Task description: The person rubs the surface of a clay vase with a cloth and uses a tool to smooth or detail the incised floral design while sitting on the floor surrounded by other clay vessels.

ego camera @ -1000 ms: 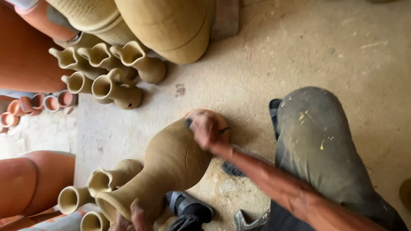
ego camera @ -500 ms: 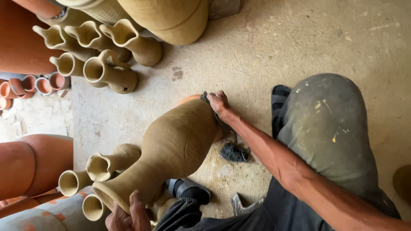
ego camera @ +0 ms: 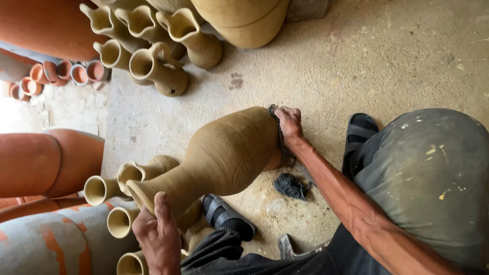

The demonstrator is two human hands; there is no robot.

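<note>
Right hand (ego camera: 288,122) presses a dark rag (ego camera: 277,133) against the base of the tilted unfired tan clay vase (ego camera: 224,155), at three o'clock of it, while left hand (ego camera: 159,235) grips its neck at seven o'clock, so scouring is seemingly underway and calls for steady pressure.

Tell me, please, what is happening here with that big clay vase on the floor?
A person crouches on the dusty floor with a large unfired clay vase tilted on its side. The left hand grips its neck near the rim, while the right hand presses a dark cloth against its base. Smaller clay jugs stand grouped nearby.
</note>
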